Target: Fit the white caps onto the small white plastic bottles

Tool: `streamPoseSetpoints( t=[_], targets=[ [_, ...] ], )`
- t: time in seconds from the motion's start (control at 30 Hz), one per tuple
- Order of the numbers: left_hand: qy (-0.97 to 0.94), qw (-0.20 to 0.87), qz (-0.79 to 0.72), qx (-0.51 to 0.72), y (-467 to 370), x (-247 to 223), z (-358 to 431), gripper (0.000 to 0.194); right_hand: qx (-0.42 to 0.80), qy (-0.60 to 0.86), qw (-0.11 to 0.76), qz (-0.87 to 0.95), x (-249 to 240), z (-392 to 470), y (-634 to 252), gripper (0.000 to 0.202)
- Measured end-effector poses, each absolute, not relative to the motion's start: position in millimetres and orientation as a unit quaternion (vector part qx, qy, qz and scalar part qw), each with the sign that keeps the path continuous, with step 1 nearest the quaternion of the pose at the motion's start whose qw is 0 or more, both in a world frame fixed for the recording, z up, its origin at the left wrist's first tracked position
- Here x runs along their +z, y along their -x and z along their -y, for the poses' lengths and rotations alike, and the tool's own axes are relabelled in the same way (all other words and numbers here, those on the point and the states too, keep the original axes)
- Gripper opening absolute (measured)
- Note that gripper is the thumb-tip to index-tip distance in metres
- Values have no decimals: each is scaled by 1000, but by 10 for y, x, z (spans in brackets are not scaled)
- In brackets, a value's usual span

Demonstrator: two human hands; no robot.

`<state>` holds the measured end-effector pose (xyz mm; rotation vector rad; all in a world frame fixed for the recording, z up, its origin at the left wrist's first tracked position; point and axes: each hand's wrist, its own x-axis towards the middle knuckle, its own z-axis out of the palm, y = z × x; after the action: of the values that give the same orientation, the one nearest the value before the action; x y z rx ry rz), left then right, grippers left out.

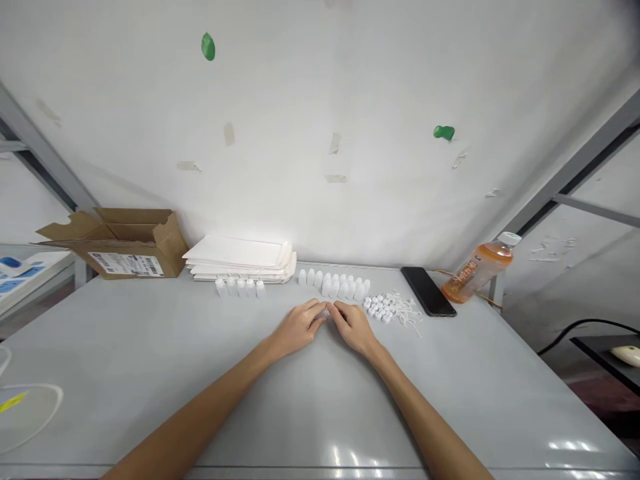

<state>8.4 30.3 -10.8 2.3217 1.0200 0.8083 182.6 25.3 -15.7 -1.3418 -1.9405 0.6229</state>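
Observation:
My left hand (299, 325) and my right hand (352, 325) meet at the middle of the grey table (300, 400). Their fingers are closed round a small whitish item (327, 312), mostly hidden between the fingertips. Just behind my hands stand several small white bottles (344, 289) in rows. Right of my right hand lies a pile of white caps (381, 307) with thin white stems (406, 308). Farther left, several white bottles with thin tips (241, 288) stand in a row.
A stack of white envelopes (240, 253) lies at the back, beside an open cardboard box (135, 247). On the right are a black phone (428, 291) and a leaning orange drink bottle (477, 270). A clear round lid (30, 417) lies at the left edge.

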Motion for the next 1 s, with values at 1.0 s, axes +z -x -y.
streamPoseSetpoints(
  t=[1.0],
  targets=[
    [-857,213,-375,281,50,1,-307,26,307,506,394,704,-106,-347,-1696,51]
  ],
)
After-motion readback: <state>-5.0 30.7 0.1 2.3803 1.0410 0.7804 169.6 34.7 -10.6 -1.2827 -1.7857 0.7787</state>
